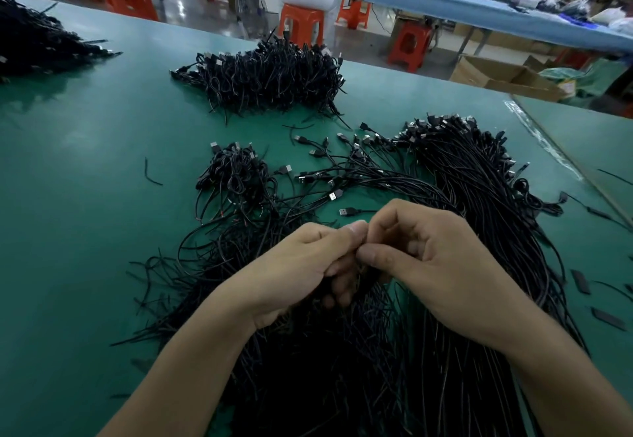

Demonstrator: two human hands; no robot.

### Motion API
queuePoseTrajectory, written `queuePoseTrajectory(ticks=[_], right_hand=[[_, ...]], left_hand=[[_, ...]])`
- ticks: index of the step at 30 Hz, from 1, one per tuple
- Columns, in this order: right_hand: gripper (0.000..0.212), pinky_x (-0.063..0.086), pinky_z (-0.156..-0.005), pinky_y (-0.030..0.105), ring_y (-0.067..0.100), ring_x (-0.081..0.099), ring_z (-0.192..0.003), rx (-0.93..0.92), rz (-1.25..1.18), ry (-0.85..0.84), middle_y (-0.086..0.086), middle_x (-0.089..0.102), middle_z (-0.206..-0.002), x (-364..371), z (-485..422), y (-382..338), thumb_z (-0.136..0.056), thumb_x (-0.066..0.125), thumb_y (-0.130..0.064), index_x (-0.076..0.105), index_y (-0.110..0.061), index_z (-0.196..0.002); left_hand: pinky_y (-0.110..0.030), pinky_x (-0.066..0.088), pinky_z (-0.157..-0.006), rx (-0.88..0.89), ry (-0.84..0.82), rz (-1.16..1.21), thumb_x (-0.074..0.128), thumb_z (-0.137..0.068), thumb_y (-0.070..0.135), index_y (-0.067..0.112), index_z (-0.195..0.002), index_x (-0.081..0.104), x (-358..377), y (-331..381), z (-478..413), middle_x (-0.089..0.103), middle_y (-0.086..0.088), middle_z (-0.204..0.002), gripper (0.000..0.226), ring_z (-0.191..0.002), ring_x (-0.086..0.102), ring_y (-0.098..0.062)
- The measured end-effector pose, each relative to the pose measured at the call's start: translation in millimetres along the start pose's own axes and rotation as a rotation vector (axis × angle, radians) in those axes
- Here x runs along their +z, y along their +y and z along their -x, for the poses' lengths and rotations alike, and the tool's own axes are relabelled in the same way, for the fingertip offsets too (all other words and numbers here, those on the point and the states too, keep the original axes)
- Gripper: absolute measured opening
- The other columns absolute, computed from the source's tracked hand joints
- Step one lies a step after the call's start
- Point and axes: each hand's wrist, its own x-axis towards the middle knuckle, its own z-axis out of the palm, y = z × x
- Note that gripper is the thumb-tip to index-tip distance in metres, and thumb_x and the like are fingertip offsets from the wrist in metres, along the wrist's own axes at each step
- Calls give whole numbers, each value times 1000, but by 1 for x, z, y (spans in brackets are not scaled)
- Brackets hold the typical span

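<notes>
My left hand [301,265] and my right hand [431,262] meet above a green table [85,196], fingers curled together around a bunch of thin black cables [363,277] that hangs down between them. What exactly the fingertips pinch is hidden. Under my wrists lies a large heap of loose black USB cables [342,351]. A long sheaf of straight cables [479,196] runs up the right, plugs at its far end. One USB plug [347,212] lies just beyond my fingers.
A small coiled bundle [236,172] sits left of centre, a big pile of coiled cables [270,76] farther back, another pile [30,39] at far left. Black strips [608,318] lie at right. Beyond the table are orange stools [301,25], a seated person, cardboard boxes [507,76].
</notes>
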Motion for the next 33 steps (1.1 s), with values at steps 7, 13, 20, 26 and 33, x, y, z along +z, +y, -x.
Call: queuePoseTrajectory(ticks=[7,13,20,26,33], right_hand=[[14,46,-67,7,-7,63,-82,-153,81,176,-26,62,-78,24,3,-10,-88,72,-17,61,-24,-84],[9,43,-64,5,6,62,-68,-242,134,293,-21,62,-83,28,1,-11,-90,67,-19,59,-22,-88],[8,43,-66,7,2,63,-71,-229,110,296,-14,63,-75,22,-2,-3,-90,69,-14,63,-15,-86],[13,50,-62,17,9,66,-67,-85,-65,254,-11,69,-74,18,-6,2,-82,78,-32,66,-28,-81],[47,52,-70,21,1,60,-80,361,373,-236,-15,61,-90,35,5,38,-75,72,-65,59,-38,-111]], left_hand=[[-24,49,-48,-65,66,385,36,-94,18,4,-72,62,8,4,-2,56,-6,-61,37,-50,57,-16],[-24,46,-38,-80,-47,408,44,-90,63,-1,-115,57,5,-2,-2,67,-14,-78,70,-58,68,-27],[-10,21,-33,12,72,156,41,-86,70,20,-76,72,6,-3,-5,52,-4,-50,59,-28,31,-9],[-13,27,-36,127,314,-62,42,-104,43,18,-52,49,2,-3,-8,40,7,-45,58,-35,33,-4],[-37,45,-56,246,615,-250,39,-104,45,28,-45,26,-14,-10,-11,22,12,-45,63,-42,16,-12]])
